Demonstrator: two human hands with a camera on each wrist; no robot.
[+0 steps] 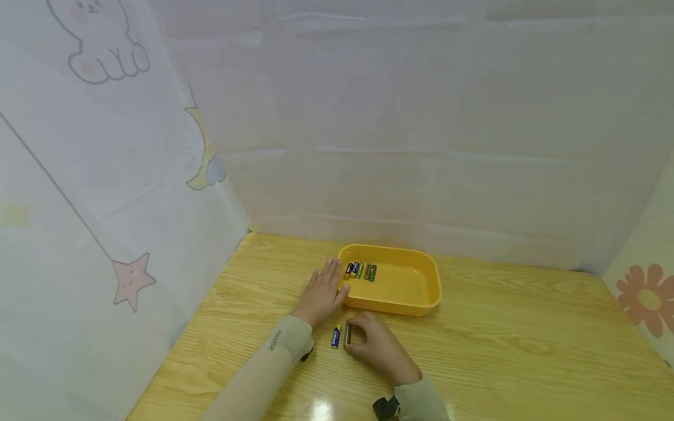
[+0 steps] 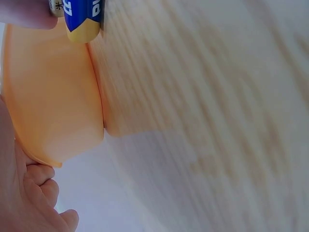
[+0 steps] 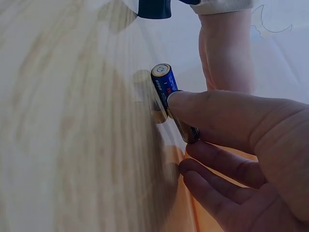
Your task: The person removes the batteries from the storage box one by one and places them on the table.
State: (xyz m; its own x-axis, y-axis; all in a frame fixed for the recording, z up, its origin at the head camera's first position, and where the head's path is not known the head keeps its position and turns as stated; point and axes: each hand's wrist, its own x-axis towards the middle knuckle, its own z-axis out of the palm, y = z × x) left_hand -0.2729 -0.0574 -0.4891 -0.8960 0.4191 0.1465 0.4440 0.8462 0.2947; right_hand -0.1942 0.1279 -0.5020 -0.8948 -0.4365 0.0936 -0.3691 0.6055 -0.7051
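Observation:
My left hand [image 1: 319,295] lies against the left side of a yellow tray [image 1: 400,306], fingers stretched along its wall and thumb at the near left corner. In front of the tray my right hand [image 1: 380,345] pinches a gold-and-dark battery [image 1: 347,336] lengthwise between thumb and fingers, close over the table. Just left of it is a blue-and-yellow battery [image 1: 336,337]; in the right wrist view this blue battery [image 3: 162,77] partly overlaps the pinched battery [image 3: 189,133]. Inside the tray, several batteries [image 1: 360,270] lie side by side at the left end.
The wooden table [image 1: 526,327] stretches out to the right of the tray. Behind the tray hangs a pale sheet [image 1: 368,146], and another printed sheet [image 1: 95,193] borders the table's left edge. A dark wrist strap [image 1: 387,407] sits at the right cuff.

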